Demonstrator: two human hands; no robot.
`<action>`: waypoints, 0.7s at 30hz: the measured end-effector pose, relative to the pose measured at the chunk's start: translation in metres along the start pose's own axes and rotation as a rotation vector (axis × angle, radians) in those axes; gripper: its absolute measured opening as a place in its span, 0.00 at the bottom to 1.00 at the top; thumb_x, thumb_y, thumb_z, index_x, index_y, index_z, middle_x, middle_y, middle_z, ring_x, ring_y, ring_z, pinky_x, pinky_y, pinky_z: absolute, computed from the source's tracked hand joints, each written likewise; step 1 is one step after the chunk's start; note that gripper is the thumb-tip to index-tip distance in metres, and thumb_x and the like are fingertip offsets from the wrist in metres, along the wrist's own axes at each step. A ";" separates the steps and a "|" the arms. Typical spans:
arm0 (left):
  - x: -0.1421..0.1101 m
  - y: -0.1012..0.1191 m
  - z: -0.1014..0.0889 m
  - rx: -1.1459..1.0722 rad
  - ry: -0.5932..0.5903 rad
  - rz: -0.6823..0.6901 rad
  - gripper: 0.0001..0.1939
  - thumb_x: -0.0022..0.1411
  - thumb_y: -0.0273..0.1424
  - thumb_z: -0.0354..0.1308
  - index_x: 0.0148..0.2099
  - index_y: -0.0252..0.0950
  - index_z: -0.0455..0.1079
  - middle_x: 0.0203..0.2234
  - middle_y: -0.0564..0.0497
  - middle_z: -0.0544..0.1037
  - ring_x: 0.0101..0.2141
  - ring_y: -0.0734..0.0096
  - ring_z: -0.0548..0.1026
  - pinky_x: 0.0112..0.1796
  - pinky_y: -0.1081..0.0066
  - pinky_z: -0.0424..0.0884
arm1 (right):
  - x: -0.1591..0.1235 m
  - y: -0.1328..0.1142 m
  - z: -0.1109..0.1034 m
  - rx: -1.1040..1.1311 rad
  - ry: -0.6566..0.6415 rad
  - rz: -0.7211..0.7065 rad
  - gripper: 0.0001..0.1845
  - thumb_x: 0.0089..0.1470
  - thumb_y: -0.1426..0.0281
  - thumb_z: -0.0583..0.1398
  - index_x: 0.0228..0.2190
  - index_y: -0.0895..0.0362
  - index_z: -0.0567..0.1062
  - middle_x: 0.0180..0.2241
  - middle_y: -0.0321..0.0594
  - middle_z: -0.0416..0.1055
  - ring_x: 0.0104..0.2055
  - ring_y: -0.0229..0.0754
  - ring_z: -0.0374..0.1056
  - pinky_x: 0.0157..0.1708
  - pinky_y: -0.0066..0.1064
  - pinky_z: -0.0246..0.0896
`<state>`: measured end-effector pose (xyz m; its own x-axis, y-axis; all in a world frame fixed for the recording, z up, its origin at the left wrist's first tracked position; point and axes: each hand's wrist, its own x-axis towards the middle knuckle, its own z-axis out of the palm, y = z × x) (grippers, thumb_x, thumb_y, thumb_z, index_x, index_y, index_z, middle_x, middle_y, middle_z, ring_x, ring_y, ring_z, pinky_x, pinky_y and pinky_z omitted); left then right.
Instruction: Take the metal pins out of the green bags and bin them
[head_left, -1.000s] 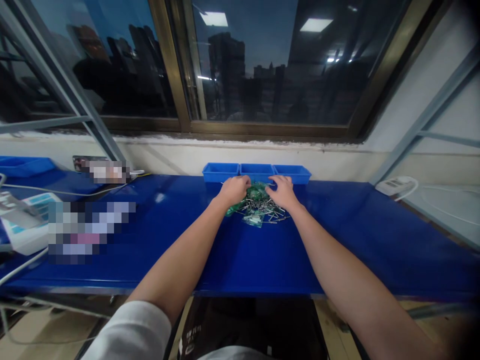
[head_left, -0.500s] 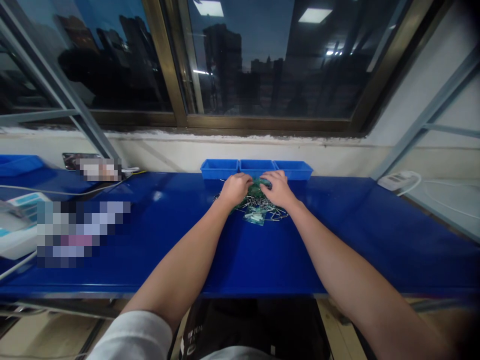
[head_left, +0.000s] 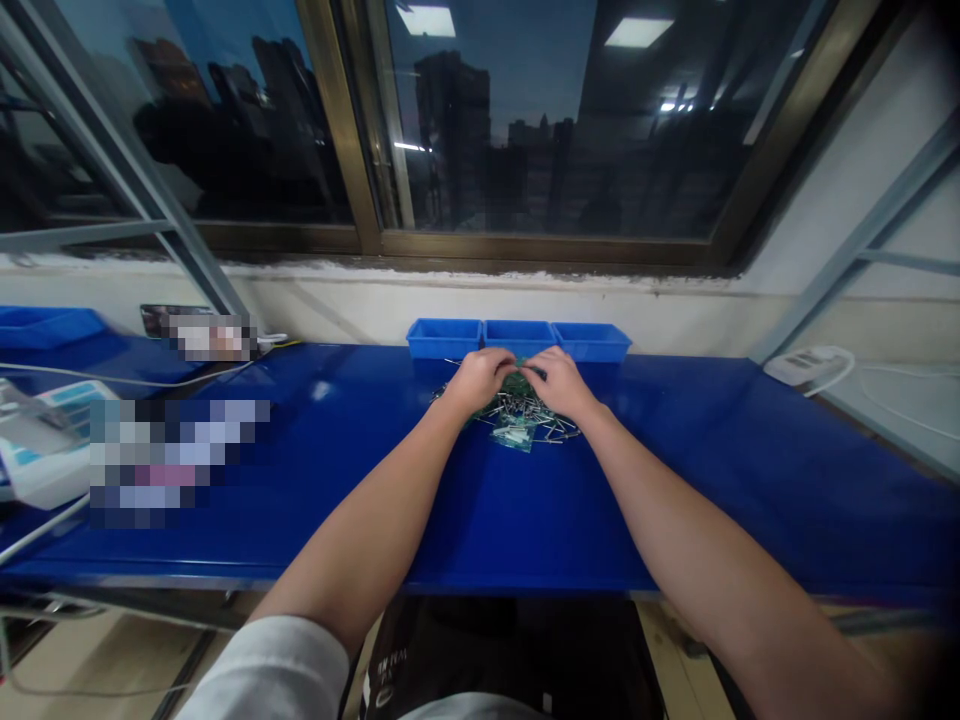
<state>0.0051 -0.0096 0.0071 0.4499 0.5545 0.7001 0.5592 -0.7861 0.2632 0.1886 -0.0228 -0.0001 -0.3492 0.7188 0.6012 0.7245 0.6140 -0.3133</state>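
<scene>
My left hand and my right hand meet over a heap on the blue table. Both are closed, thumbs and fingers pinching a green plastic bag between them. Below and around it lie many thin metal pins, perhaps rivets or screws; their exact kind is too small to tell. At the near side of the heap rests a clear greenish bag with pale pieces inside. My fingers and wrists hide part of the heap.
Three blue bins stand in a row behind the heap, against the wall. Another blue bin and a white device are at the left of the blue table. A white power strip with a cable lies at the right.
My hands have come closer together over the heap, and the fingertips now pinch the green bag between them. The right hand was more spread a second ago.
</scene>
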 end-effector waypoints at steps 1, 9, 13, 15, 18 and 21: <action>0.000 0.000 0.000 -0.001 0.004 -0.006 0.03 0.60 0.27 0.58 0.37 0.35 0.72 0.33 0.49 0.78 0.35 0.69 0.75 0.40 0.70 0.70 | 0.000 0.000 -0.001 -0.001 0.002 0.000 0.13 0.57 0.64 0.55 0.33 0.54 0.78 0.35 0.41 0.76 0.42 0.47 0.63 0.44 0.40 0.54; 0.000 0.002 -0.006 0.048 -0.031 -0.045 0.05 0.62 0.26 0.55 0.38 0.34 0.73 0.34 0.47 0.78 0.38 0.68 0.75 0.42 0.69 0.69 | -0.001 -0.002 -0.003 0.046 0.066 0.072 0.12 0.55 0.65 0.56 0.33 0.53 0.79 0.34 0.40 0.76 0.42 0.46 0.65 0.45 0.41 0.57; 0.000 0.002 -0.008 0.060 -0.039 -0.065 0.07 0.63 0.27 0.54 0.38 0.34 0.73 0.34 0.47 0.78 0.37 0.68 0.75 0.41 0.69 0.69 | -0.002 -0.006 -0.004 0.252 0.118 0.136 0.14 0.50 0.64 0.59 0.39 0.55 0.77 0.35 0.41 0.76 0.40 0.44 0.69 0.41 0.37 0.61; 0.000 0.001 -0.007 0.055 -0.042 -0.074 0.07 0.63 0.27 0.54 0.39 0.34 0.73 0.34 0.47 0.78 0.37 0.68 0.75 0.41 0.69 0.69 | -0.002 -0.006 -0.005 0.342 0.109 0.154 0.14 0.48 0.63 0.61 0.37 0.56 0.77 0.35 0.41 0.76 0.39 0.44 0.70 0.38 0.36 0.62; 0.000 0.000 -0.006 0.051 -0.056 -0.076 0.07 0.63 0.28 0.54 0.39 0.35 0.73 0.35 0.48 0.78 0.38 0.68 0.75 0.42 0.69 0.69 | -0.002 -0.004 -0.006 0.432 0.098 0.193 0.13 0.46 0.63 0.61 0.33 0.56 0.78 0.34 0.41 0.77 0.39 0.46 0.70 0.37 0.36 0.62; 0.000 -0.001 -0.007 0.068 -0.029 -0.086 0.09 0.62 0.31 0.56 0.44 0.35 0.72 0.38 0.47 0.78 0.40 0.67 0.75 0.44 0.68 0.69 | 0.000 0.001 -0.007 0.507 0.137 0.255 0.13 0.46 0.63 0.61 0.32 0.56 0.79 0.34 0.41 0.77 0.38 0.46 0.71 0.38 0.37 0.63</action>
<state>-0.0004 -0.0106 0.0114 0.4175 0.6276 0.6571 0.6420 -0.7155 0.2755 0.1932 -0.0241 0.0044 -0.0961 0.8364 0.5396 0.3891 0.5305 -0.7531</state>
